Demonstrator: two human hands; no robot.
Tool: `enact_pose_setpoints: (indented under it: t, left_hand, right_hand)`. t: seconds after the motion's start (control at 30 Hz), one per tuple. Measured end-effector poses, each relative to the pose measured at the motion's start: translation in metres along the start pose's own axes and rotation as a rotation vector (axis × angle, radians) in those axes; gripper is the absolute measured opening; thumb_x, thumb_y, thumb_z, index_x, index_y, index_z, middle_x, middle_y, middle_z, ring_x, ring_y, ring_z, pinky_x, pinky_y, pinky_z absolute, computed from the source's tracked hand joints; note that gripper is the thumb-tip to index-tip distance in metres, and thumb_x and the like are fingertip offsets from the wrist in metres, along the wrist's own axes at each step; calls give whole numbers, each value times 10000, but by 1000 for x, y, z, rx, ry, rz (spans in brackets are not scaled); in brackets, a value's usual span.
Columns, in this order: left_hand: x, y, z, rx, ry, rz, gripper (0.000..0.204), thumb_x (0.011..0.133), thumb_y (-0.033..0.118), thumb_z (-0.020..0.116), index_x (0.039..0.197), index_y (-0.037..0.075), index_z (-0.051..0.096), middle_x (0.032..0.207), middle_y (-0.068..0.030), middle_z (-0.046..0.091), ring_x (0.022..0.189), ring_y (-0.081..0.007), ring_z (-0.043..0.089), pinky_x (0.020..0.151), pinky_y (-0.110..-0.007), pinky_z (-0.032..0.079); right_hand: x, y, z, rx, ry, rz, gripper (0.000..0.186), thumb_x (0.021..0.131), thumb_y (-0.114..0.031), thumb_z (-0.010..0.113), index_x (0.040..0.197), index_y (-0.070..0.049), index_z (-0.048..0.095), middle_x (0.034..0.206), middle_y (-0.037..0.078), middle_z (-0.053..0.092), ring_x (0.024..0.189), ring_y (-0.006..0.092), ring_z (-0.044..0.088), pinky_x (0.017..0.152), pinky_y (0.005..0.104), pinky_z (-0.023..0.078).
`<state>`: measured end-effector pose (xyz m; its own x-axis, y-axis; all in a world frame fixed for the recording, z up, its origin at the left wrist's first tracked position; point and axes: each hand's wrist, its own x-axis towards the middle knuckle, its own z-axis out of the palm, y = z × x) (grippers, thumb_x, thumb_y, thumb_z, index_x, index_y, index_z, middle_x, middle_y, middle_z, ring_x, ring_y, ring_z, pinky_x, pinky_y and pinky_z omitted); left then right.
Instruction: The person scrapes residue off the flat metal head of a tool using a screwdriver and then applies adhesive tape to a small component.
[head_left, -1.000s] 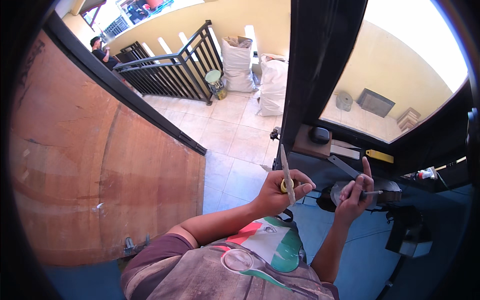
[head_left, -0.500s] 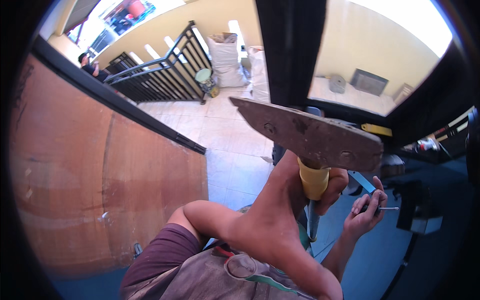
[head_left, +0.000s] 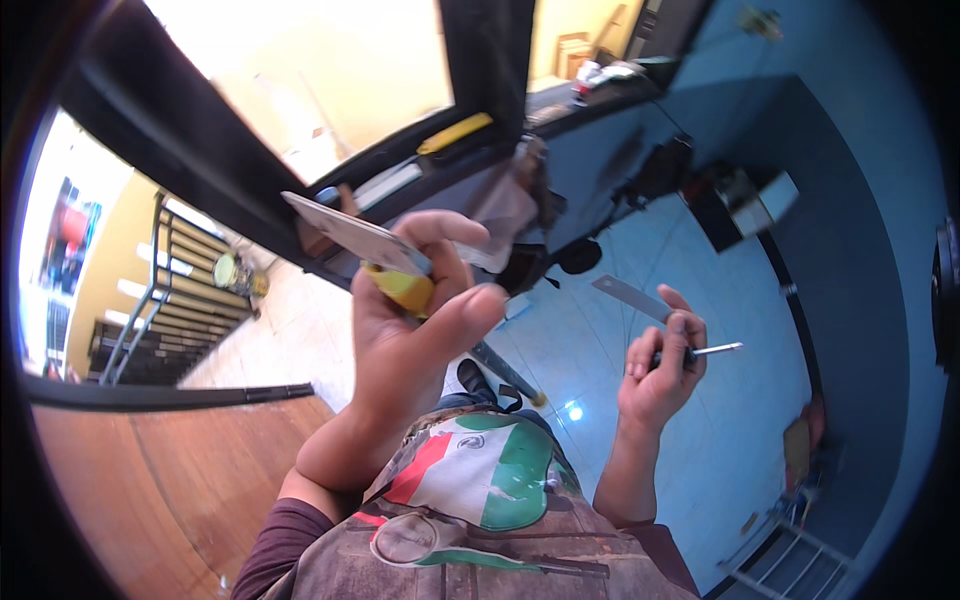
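Left hand (head_left: 418,338) loose around bladed tool (head_left: 352,237), right hand (head_left: 655,375) firm around metal strip (head_left: 630,297), half-hidden screwdriver (head_left: 719,348)

No legible lettering or numbers.

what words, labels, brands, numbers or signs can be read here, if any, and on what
None can be read.
Shirt: small emblem on its white band, too small to make out.
Metal strip in the right hand: nothing legible.
Bladed tool in the left hand: blurred, nothing legible.
Bucket: too blurred to read.
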<state>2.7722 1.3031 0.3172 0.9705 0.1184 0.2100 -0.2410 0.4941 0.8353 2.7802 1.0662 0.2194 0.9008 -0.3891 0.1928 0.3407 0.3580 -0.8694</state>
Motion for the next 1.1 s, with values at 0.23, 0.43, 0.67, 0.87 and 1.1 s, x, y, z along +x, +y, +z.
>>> enact_pose_setpoints:
  t: [0.23, 0.43, 0.67, 0.87, 1.1]
  left_hand:
    - [-44, -69, 85, 352, -196, -136, 330, 861, 155, 875, 1102, -14, 725, 722, 77, 558, 618, 6, 462, 548, -182, 315]
    - [-90, -97, 128, 205, -246, -185, 219, 925, 155, 815, 1037, -22, 752, 712, 81, 555, 602, 3, 420, 526, -202, 278]
    - [-138, -100, 136, 274, -203, -170, 189, 965, 170, 777, 966, -18, 756, 657, 91, 521, 576, 3, 401, 510, -207, 261]
    - [-171, -110, 143, 507, -117, 20, 149, 927, 132, 808, 915, -8, 759, 666, 88, 562, 598, -5, 460, 529, -211, 346]
    - [-203, -135, 137, 778, -344, 542, 187, 784, 28, 847, 948, 30, 757, 679, -45, 661, 548, -146, 593, 523, -261, 451]
  right_hand:
    - [-45, -80, -41, 39, 77, -92, 130, 1067, -132, 568, 982, -36, 592, 1270, 222, 658, 424, 7, 430, 377, 189, 351]
    - [-78, -97, -76, 30, 124, -100, 121, 1061, -130, 581, 998, -29, 600, 1262, 214, 652, 420, 7, 423, 378, 195, 358]
    - [-120, -112, -100, 129, 163, 53, 135, 1042, -157, 633, 1033, -24, 611, 1201, 173, 652, 426, 12, 407, 386, 203, 332]
    - [-159, -116, -130, 94, 221, 139, 211, 1004, -200, 710, 1009, 2, 646, 827, 80, 637, 404, 35, 409, 375, 216, 301]
    - [-159, -126, -142, 197, 110, 453, 349, 1020, -337, 683, 891, -13, 665, 624, 38, 611, 359, 47, 401, 347, 226, 303]
